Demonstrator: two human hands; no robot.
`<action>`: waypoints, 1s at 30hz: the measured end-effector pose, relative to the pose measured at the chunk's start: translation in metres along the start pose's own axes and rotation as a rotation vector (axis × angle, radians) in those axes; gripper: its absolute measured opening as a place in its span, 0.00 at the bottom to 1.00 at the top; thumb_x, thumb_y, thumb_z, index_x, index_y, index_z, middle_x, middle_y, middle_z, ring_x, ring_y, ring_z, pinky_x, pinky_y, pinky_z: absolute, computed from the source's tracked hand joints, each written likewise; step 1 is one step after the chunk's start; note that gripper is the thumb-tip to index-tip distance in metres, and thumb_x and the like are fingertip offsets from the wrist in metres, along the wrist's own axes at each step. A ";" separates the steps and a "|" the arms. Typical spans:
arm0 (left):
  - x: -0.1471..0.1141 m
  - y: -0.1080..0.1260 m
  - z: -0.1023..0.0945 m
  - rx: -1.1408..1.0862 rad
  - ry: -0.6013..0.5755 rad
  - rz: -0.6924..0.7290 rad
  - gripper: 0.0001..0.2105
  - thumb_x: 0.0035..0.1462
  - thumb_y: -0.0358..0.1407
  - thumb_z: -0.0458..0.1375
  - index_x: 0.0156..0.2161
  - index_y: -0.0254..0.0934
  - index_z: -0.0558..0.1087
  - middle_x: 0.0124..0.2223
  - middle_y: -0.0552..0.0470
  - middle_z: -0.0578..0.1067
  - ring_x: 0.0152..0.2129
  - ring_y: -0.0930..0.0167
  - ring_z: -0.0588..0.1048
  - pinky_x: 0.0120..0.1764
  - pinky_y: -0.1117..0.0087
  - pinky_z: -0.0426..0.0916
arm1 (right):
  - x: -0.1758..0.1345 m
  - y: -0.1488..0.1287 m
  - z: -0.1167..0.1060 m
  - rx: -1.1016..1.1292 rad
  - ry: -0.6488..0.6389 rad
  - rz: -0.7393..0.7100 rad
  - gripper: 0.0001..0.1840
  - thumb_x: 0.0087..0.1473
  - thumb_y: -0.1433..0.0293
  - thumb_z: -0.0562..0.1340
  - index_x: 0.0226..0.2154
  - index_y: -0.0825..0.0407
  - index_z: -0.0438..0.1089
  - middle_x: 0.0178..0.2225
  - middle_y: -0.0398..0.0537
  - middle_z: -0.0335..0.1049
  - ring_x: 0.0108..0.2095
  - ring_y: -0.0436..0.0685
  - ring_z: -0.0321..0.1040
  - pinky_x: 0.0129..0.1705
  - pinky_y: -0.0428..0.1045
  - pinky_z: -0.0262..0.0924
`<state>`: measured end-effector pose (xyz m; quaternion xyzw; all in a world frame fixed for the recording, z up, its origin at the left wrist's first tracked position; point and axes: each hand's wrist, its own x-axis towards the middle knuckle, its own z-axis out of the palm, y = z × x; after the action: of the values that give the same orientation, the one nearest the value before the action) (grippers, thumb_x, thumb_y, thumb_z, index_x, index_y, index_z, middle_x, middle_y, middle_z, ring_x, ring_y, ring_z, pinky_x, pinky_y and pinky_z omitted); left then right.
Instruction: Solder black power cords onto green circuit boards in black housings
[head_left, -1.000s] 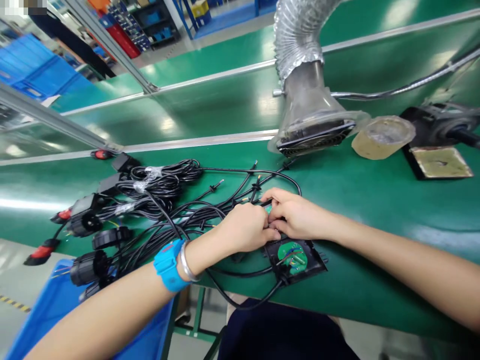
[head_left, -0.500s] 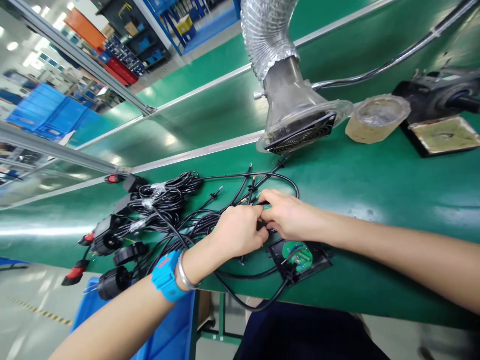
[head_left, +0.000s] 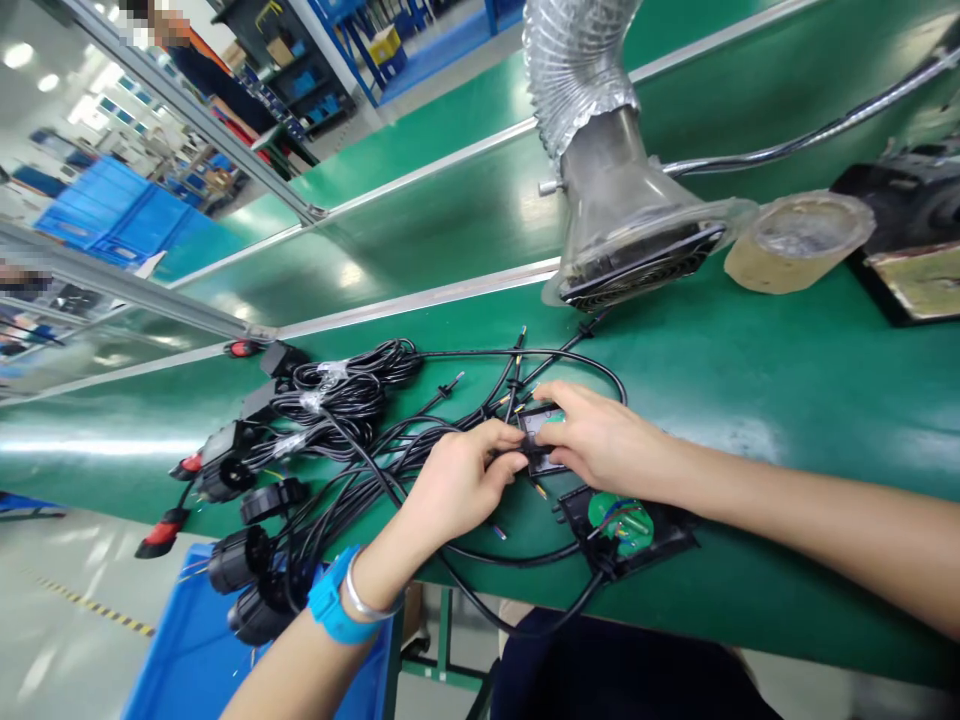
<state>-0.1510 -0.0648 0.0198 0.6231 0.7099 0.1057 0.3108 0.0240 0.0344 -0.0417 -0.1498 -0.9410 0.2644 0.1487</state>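
Note:
My left hand (head_left: 469,470) is closed in a pinch at the near-left edge of a small black plastic box (head_left: 533,425), apparently on a black cable where it meets the box. Over that same box curls my right hand (head_left: 600,435), its fingers around a small green circuit board (head_left: 556,417) that is mostly covered. Just nearer to me lies a second black box (head_left: 664,540), open side up. Inside it are a round green circuit board (head_left: 637,522) and thin coloured wires. A thick black cable (head_left: 570,612) loops out of its corner.
Coiled black cables (head_left: 360,385) with black housings and red-black connectors (head_left: 161,533) cover the left of the green bench. A fume hood (head_left: 637,250) on a foil duct hangs beyond my hands. A round tub (head_left: 802,240) stands at right. A person (head_left: 225,85) is in the background.
My hands have drawn slightly apart, so the small box between them now shows. The view has shifted, and a person now appears in the background.

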 end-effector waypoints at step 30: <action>0.000 -0.016 0.034 0.464 0.615 0.451 0.06 0.57 0.25 0.55 0.32 0.35 0.72 0.31 0.52 0.77 0.29 0.71 0.73 0.33 0.71 0.68 | -0.001 -0.013 0.008 -0.294 0.128 0.086 0.11 0.61 0.66 0.54 0.36 0.50 0.72 0.48 0.54 0.65 0.39 0.57 0.62 0.38 0.50 0.61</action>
<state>-0.1447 -0.0763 -0.0152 0.7551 0.6207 0.1891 -0.0935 0.0192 0.0203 -0.0414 -0.2265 -0.9509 0.1198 0.1735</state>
